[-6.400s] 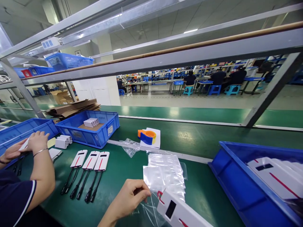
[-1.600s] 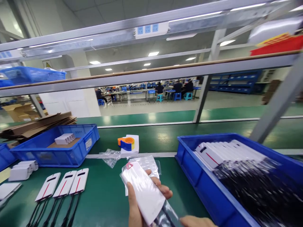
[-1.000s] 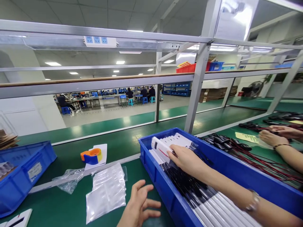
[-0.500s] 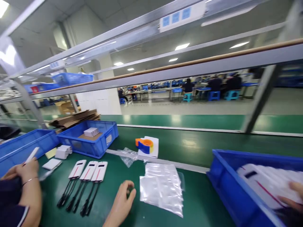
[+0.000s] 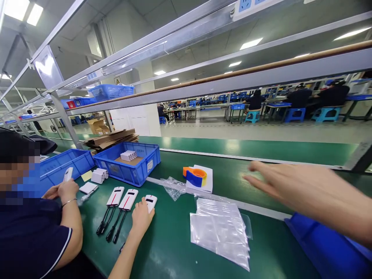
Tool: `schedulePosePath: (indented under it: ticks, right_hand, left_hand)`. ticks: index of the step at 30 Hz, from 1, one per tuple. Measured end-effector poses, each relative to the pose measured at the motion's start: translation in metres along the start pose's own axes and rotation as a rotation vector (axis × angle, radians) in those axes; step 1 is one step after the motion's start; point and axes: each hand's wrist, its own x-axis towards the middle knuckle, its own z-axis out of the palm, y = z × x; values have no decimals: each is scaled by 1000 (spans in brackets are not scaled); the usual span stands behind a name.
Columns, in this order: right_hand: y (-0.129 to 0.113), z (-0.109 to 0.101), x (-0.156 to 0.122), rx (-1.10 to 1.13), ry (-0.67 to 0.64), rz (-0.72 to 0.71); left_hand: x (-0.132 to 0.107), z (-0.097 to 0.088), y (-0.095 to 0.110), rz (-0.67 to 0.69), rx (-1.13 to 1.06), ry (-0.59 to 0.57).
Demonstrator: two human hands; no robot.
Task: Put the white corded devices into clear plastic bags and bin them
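Note:
My left hand (image 5: 142, 217) is closed around a white device (image 5: 150, 202) with a small dark window, at the right end of a short row. Beside it lie two like devices, one white device (image 5: 128, 199) and another white device (image 5: 115, 196), each with a red stripe and black cables running toward me. My right hand (image 5: 279, 182), slightly blurred, is in the air above the table, left of and above the blue bin (image 5: 328, 244). Its fingers are stretched out with nothing seen in them. Between my hands lies a stack of clear plastic bags (image 5: 219, 232).
An orange and blue tape dispenser (image 5: 196, 176) sits on white paper behind the bags. At back left stands a blue crate (image 5: 130, 174) with white parts. A co-worker (image 5: 35, 228) at my left holds a white piece (image 5: 68, 174). A shelf rail (image 5: 203, 83) crosses overhead.
My left hand has moved left from beside the bags onto the rightmost device and closed on it. My right hand has come out of the right bin, up and left. The view has turned left.

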Motion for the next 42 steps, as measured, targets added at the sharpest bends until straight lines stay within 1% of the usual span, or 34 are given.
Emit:
schedulePosePath:
  ticks: [1,3,4,6,7,8,10,12,13,15,17,18,20,21,22,24,26,27,29,30,32,33,35,37,39,42]
  right_hand:
    - [-23,-10,11,-86,-134,-39]
    - [-67,-25,25,-56,-177,-103]
    - [-86,-28,27,19,-183,-135]
    - [-116,-23,21,152,-155,-191]
    - [-127,-16,13,215,-143,-206]
    - [-135,-7,4,281,-145,-212]
    - [-146,17,-18,435,-201,-199]
    - [-153,42,-43,591,-291,-162]
    - [-155,54,-55,659,-338,-136]
    - [-158,77,-78,805,-434,-92]
    - [-161,100,-97,962,-458,-71]
    - [-161,111,-105,1021,-428,-63]
    - [-161,131,-118,1144,-322,-43]
    - [-158,139,-124,1216,-278,0]
    - [-154,146,-129,1307,-261,74]
    - [-140,154,-137,1523,-308,299]
    - [-118,154,-141,1737,-374,532]
    - [-106,153,-142,1821,-370,606]
    - [-83,148,-142,1941,-273,696]
    - [-74,146,-141,1986,-205,728]
    - [-62,143,-142,2063,-85,773]
    - [-59,143,-142,2093,-47,785]
    - [-56,143,-145,2121,-19,794]
    - [-56,144,-147,2109,-25,800]
    - [-57,144,-149,2090,-27,809]
    - [-56,144,-150,2086,-5,824]
  left_hand:
    - [-4,-4,6,-2,-68,-57]
    - [-15,-12,22,10,-206,-167]
    - [-24,-15,31,17,-294,-218]
    - [-43,-22,50,11,-542,-308]
    - [-53,-25,60,-44,-811,-368]
    - [-63,-27,69,-105,-1058,-404]
    - [-79,-30,85,-205,-1406,-455]
    - [-91,-29,96,-265,-1546,-492]
    - [-96,-26,100,-278,-1575,-502]
    - [-105,-15,105,-263,-1582,-499]
    - [-114,2,109,-197,-1523,-463]
    - [-119,12,110,-148,-1466,-429]
    - [-125,32,112,-39,-1319,-345]
    - [-127,41,113,26,-1247,-310]
    - [-126,48,113,97,-1178,-300]
    - [-120,57,114,233,-990,-371]
    - [-107,62,115,383,-641,-456]
    - [-100,64,115,454,-448,-471]
    - [-84,74,116,565,-152,-460]
    - [-76,80,117,604,-72,-456]
    - [-61,98,120,640,1,-470]
    - [-54,108,123,650,40,-478]
    - [-40,125,129,655,110,-493]
    - [-27,138,135,654,159,-515]
    - [-15,146,140,656,187,-555]
    - [0,150,144,673,197,-655]
